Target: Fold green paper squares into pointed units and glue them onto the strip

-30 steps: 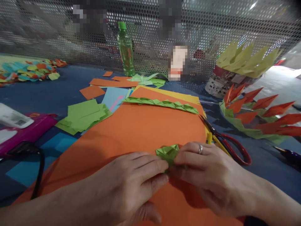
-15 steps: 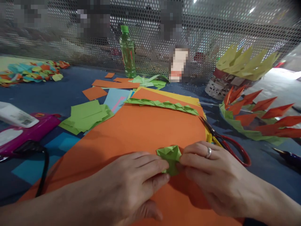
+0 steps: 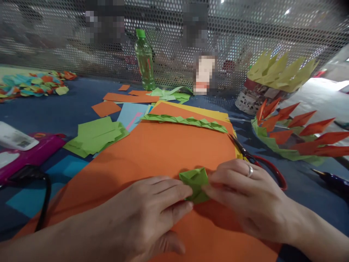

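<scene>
A small green folded paper lies on a large orange sheet, creased into flaps along its top. My left hand has its fingertips on the paper's left side, fingers close together and the thumb apart below. At the right edge, my right hand, wearing a ring, pinches the same paper between bent fingers. Its thumb is partly hidden. Farther up the orange sheet lies a green folded paper strip with a zigzag pattern. Red-handled scissors rest along the sheet's right edge, partly behind my right hand.
Green paper squares are stacked at left, near a purple device with a black cord. A green bottle stands by the perforated screen. At right are an orange-and-green paper crown, a yellow paper crown and a pen.
My right hand's fingers have shifted slightly on the paper's right edge, and the wrist has turned a little. My left hand stays on the paper. The whole view has moved slightly.
</scene>
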### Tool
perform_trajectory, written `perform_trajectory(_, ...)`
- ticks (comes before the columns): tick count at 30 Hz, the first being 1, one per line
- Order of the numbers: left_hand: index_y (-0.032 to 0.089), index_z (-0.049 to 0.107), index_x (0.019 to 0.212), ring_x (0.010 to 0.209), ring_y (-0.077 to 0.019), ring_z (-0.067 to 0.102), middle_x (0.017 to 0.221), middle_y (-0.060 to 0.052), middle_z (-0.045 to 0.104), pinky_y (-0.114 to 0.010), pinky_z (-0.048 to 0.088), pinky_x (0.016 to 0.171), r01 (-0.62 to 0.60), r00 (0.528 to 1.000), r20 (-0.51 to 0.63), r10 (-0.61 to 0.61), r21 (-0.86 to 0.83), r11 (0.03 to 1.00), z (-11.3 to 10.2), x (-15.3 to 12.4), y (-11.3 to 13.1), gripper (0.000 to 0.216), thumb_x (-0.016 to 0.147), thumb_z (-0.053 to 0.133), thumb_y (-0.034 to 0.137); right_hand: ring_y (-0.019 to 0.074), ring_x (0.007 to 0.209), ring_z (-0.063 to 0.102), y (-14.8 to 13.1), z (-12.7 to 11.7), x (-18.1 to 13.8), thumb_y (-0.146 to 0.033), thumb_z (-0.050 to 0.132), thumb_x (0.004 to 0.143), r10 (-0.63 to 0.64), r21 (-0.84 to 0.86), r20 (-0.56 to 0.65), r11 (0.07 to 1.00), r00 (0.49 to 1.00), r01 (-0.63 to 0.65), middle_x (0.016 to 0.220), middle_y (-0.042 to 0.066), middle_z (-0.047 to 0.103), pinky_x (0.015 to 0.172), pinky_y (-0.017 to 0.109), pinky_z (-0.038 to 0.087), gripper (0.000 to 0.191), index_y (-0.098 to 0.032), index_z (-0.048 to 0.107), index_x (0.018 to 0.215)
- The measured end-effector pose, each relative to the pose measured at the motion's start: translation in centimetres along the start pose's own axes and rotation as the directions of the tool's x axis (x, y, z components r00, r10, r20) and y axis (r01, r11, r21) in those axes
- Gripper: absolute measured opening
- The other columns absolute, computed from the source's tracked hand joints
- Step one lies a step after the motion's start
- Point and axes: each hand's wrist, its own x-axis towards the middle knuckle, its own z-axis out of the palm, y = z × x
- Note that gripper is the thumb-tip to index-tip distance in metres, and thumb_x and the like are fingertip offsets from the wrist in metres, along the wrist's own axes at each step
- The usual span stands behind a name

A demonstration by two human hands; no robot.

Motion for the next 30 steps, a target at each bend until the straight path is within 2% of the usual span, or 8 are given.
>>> perform_trajectory(3, 0.013, 0.071, 0.11, 0.1, -0.0227, 0.071, 0.116, -0.01, 0.074, -0.032, 0.057, 0.087, -0.011, 1.0, 0.009, 0.011, -0.005, 1.0, 0.1, 0.0, -0.1, 0.046, 0.111, 0.038, 0.045, 0.0228, 0.104, 0.057, 0.4, 0.0, 0.0, 0.002, 0.046, 0.082, 0.12, 0.069, 0.048, 0.99, 0.992, -0.123, 0.121, 0.008, 0.062, 0.085, 0.036, 0.051, 0.059, -0.023, 0.062, 0.133)
perform_trajectory(5, 0.012, 0.07, 0.113, 0.103, -0.0227, 0.071, 0.117, -0.01, 0.074, -0.032, 0.056, 0.089, -0.013, 1.0, 0.004, 0.013, -0.003, 1.0, 0.1, 0.0, -0.2, 0.045, 0.111, 0.038, 0.044, 0.0232, 0.109, 0.056, 0.6, 0.2, 0.0, 0.003, 0.047, 0.081, 0.154, 0.128, 0.096, 0.978, 0.983, -0.166, 0.128, 0.008, 0.058, 0.087, 0.037, 0.051, 0.062, -0.026, 0.06, 0.134)
perform_trajectory(8, 0.011, 0.07, 0.113, 0.102, -0.0234, 0.071, 0.116, -0.011, 0.074, -0.032, 0.056, 0.091, -0.017, 1.0, 0.006, 0.017, 0.013, 1.0, -0.1, 0.0, -0.3, 0.047, 0.111, 0.038, 0.045, 0.0231, 0.109, 0.056, 1.0, 0.6, 0.0, -0.001, 0.052, 0.087, 0.157, 0.19, 0.116, 0.966, 0.981, -0.177, 0.126, 0.009, 0.058, 0.09, 0.037, 0.05, 0.043, -0.022, 0.064, 0.123)
perform_trajectory(12, 0.012, 0.072, 0.105, 0.096, -0.0231, 0.072, 0.113, -0.012, 0.076, -0.033, 0.058, 0.087, -0.026, 0.999, 0.021, 0.025, 0.054, 0.998, -0.3, -0.1, -0.4, 0.051, 0.111, 0.035, 0.046, 0.0193, 0.095, 0.058, 1.3, 0.7, 0.2, -0.008, 0.048, 0.1, 0.161, 0.222, 0.056, 0.96, 0.985, -0.169, 0.101, 0.007, 0.066, 0.083, 0.033, 0.047, 0.019, -0.017, 0.064, 0.101)
perform_trajectory(15, 0.012, 0.071, 0.11, 0.101, -0.0225, 0.072, 0.114, -0.011, 0.076, -0.033, 0.056, 0.096, -0.005, 0.999, -0.039, 0.009, 0.112, 0.994, -0.4, -0.3, -0.2, 0.046, 0.112, 0.036, 0.043, 0.017, 0.081, 0.057, 1.0, 0.6, 0.3, -0.013, 0.053, 0.101, 0.17, 0.219, 0.028, 0.961, 0.985, -0.172, 0.085, 0.002, 0.065, 0.078, 0.033, 0.044, 0.014, -0.018, 0.064, 0.095)
perform_trajectory(19, 0.012, 0.066, 0.124, 0.111, -0.0226, 0.069, 0.121, -0.011, 0.074, -0.033, 0.053, 0.104, 0.003, 0.995, -0.095, 0.011, 0.142, 0.99, -0.3, -0.5, 0.1, 0.039, 0.111, 0.042, 0.04, 0.0149, 0.076, 0.057, -0.4, 0.9, 0.5, -0.011, 0.058, 0.097, 0.188, 0.269, 0.039, 0.944, 0.981, -0.191, 0.082, 0.0, 0.066, 0.075, 0.031, 0.042, 0.01, -0.019, 0.064, 0.096)
perform_trajectory(25, 0.008, 0.067, 0.128, 0.12, -0.0245, 0.066, 0.133, -0.013, 0.069, -0.033, 0.049, 0.109, -0.01, 1.0, -0.004, 0.01, 0.134, 0.991, 0.1, -0.6, -0.4, 0.048, 0.111, 0.039, 0.044, 0.0126, 0.074, 0.057, -1.3, 1.6, 0.7, -0.014, 0.06, 0.096, 0.265, 0.35, 0.028, 0.901, 0.964, -0.257, 0.083, 0.001, 0.065, 0.069, 0.026, 0.043, 0.006, -0.018, 0.064, 0.095)
perform_trajectory(30, 0.011, 0.068, 0.128, 0.121, -0.0265, 0.066, 0.133, -0.013, 0.069, -0.037, 0.049, 0.112, 0.024, 1.0, 0.01, -0.025, 0.096, 0.995, 0.2, -0.6, -0.7, 0.047, 0.108, 0.045, 0.046, 0.0147, 0.078, 0.056, -0.7, 1.8, 0.7, -0.013, 0.054, 0.101, 0.231, 0.301, 0.028, 0.926, 0.973, -0.229, 0.087, 0.003, 0.065, 0.07, 0.028, 0.043, 0.014, -0.017, 0.065, 0.094)
